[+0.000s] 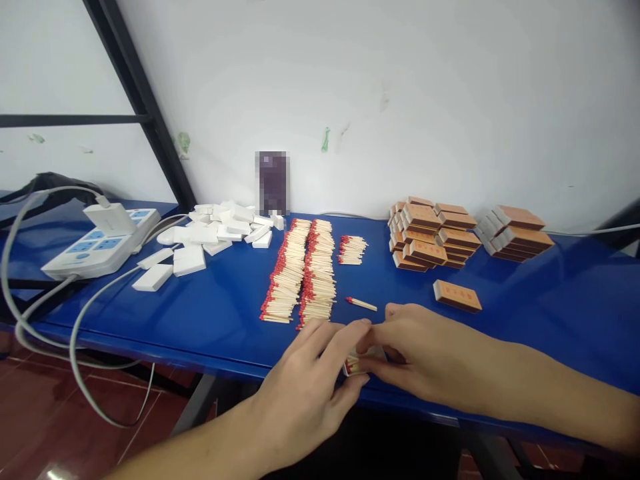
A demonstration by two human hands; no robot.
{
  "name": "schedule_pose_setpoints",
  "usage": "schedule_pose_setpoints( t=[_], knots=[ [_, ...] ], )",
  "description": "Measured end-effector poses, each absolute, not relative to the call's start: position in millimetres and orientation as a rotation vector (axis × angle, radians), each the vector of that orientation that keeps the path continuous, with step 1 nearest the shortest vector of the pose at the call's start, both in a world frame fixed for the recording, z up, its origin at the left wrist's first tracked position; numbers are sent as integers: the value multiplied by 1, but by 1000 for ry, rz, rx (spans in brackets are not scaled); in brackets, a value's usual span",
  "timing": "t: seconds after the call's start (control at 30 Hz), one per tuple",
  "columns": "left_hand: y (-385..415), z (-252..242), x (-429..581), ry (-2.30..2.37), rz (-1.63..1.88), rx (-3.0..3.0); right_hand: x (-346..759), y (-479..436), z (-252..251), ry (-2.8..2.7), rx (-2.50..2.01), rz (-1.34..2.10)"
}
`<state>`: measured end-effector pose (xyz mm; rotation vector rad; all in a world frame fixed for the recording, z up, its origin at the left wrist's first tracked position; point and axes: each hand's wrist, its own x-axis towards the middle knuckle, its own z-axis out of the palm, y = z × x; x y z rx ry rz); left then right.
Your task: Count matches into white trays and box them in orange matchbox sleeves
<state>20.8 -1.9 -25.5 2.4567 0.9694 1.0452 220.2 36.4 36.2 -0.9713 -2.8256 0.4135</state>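
Close to the table's front edge, my left hand (313, 380) and my right hand (417, 347) meet around a small white matchbox tray (346, 372). Red-tipped matches show inside it, and my fingers cover most of the tray. Both hands are closed, with fingers and thumbs pinching the tray from either side. Just beyond them lie a few loose matches (363, 304). Two long rows of matches, a left row (285, 273) and a right row (319, 273), stretch away behind my left hand. A smaller bunch of matches (353, 249) lies to their right.
White tray pieces (220, 227) form a heap at the back left, near a power strip (103, 243) with cables. Matchboxes are stacked at the back right (430, 230) and far right (517, 230). One single matchbox (457, 296) lies nearer. A blurred dark upright object (273, 183) leans against the wall.
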Motion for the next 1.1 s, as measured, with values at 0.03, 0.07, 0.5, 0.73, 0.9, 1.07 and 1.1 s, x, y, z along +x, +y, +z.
schedule_pose_setpoints(
  t=[0.03, 0.07, 0.5, 0.73, 0.9, 1.07, 1.1],
  knots=[
    [-2, -26, 21, 965, 1053, 2456, 218, 37, 35, -2831, -965, 444],
    [-1, -26, 21, 959, 1061, 2456, 216, 38, 35, -2833, -970, 474],
    [-2, -23, 23, 1043, 1037, 2439, 240, 48, 51, -2538, -1088, 653],
    [-2, -24, 23, 1049, 1075, 2430, 235, 53, 40, -2244, -909, 953],
    [-1, -24, 23, 1014, 1102, 2396, 237, 49, 32, -2275, -784, 878],
    [0, -23, 25, 1052, 1101, 2384, 239, 52, 23, -2422, -674, 743],
    [0, -23, 25, 1049, 1114, 2388, 239, 53, 21, -2439, -680, 733]
  ],
)
